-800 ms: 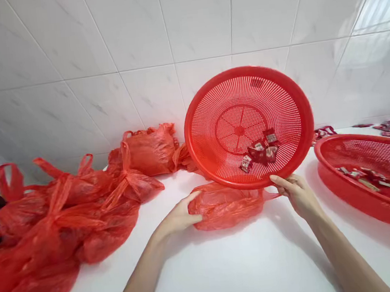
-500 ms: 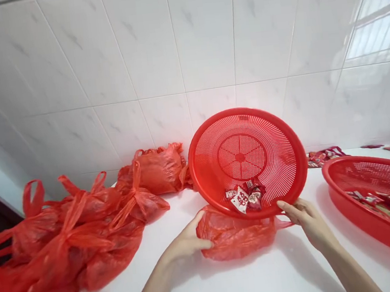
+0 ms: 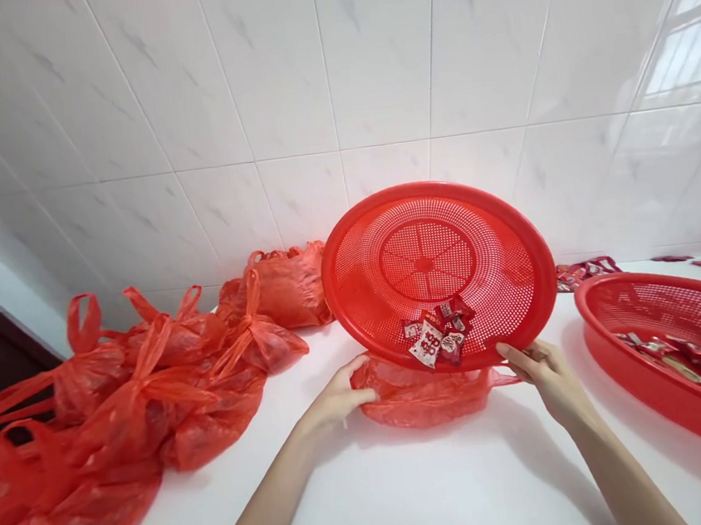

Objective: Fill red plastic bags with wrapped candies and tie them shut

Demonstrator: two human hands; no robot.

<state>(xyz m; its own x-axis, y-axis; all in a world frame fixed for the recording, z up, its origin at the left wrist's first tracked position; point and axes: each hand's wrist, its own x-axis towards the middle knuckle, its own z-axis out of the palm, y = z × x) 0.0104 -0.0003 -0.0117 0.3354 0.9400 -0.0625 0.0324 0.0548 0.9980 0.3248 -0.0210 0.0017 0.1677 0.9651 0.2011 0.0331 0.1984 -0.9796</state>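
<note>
A round red plastic colander (image 3: 350,254) is tilted up on edge with its inside towards me. Several small wrapped packets (image 3: 427,344) lie together near its lower rim. My right hand (image 3: 547,375) grips that rim at the lower right, thumb on the inside; a bag handle stretches towards these fingers. Beneath the rim is a thin red plastic bag (image 3: 428,409), its mouth below the packets. My left hand (image 3: 342,389) is closed on the bag's left edge, thumb in front. The fingers behind the colander and the bag are partly hidden.
Several tied red plastic bags (image 3: 191,413) are heaped at the left on the white table (image 3: 413,498). A second red colander (image 3: 637,366) with packets stands at the right. More packets (image 3: 586,271) lie by the tiled wall (image 3: 281,78).
The packets have shifted slightly within the colander and are more spread out. Both hands keep their holds. The whole view has shifted a little.
</note>
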